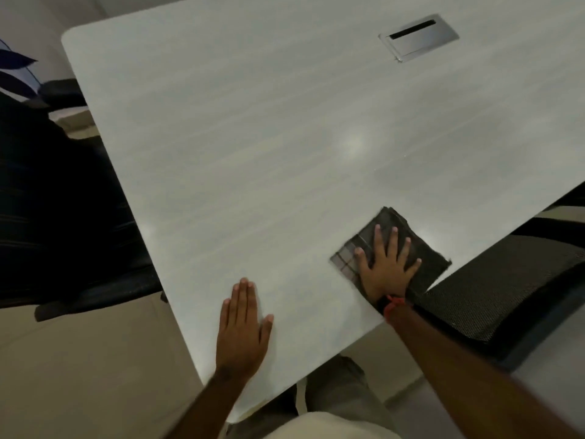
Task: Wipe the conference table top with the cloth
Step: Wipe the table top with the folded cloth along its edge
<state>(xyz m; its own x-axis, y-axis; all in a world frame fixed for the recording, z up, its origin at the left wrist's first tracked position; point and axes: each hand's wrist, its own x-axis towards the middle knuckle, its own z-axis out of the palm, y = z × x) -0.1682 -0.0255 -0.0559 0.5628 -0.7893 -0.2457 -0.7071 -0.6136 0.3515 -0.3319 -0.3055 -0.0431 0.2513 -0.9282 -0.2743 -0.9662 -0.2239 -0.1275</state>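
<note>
Two hands are on the desk (pixel 253 137) in the head view, the only view there is. The right hand (pixel 387 267) lies flat on the cloth (pixel 424 264), fingers spread, palm pressing it down. That grip is released: nothing is pinched, the cloth is only pinned under the palm. The left hand (pixel 242 327) rests flat on bare desk near the front edge, fingers together, also released and holding nothing, apparently bracing the body.

The cloth is near the desk's right-hand edge, close to the front corner, one corner reaching the edge beside a black mesh chair (pixel 493 296). It will likely handle as something light, soft and limp. It should slide easily over this smooth, faintly glossy top, and would bunch or unfold if pushed from one corner. A flat palm over the middle, as here, looks the sensible way to hold it.

It is a dark folded square, stacked in several layers that show at the far corner, with a paler checked pattern along the side nearest the thumb.

The desk is pale with a faint streaked grain and rounded corners. A metal cable hatch (pixel 419 38) is set in it, well apart from the cloth. A dark chair (pixel 63 201) stands at the left side.
</note>
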